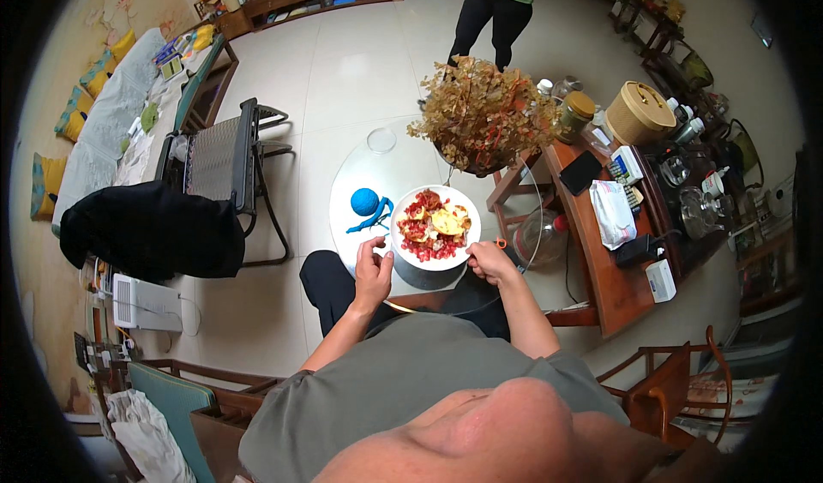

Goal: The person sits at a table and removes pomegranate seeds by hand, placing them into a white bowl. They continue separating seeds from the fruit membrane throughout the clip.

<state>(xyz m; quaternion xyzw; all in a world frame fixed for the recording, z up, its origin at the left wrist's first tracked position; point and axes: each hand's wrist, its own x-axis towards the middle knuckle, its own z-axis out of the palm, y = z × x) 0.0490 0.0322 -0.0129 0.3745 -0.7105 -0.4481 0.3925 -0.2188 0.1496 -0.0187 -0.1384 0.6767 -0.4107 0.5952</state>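
Note:
A white plate (pixel 474 242) holding pomegranate seeds and broken pomegranate pieces (pixel 432 224) lies before me at the round glass table. At its lower right edge is my right hand (pixel 490 262), its fingers curled at the rim; whether they grip it is hard to tell. My left hand (pixel 374 271) is at the lower left of the plate, palm inward, fingers apart and holding nothing. Beyond the left hand a ball of blue clay-like material or yarn (pixel 364 202) rests on the table, with a blue twisted strand (pixel 379 216) beside it.
A dried plant (pixel 485 116) stands behind the plate. A clear round lid or dish (pixel 381 140) is at the glass table's far side. Right is a wooden table (pixel 588 277) with a phone, tissue pack and jars. A folding chair (pixel 215 158) stands left; another person (pixel 495 17) stands beyond the plant.

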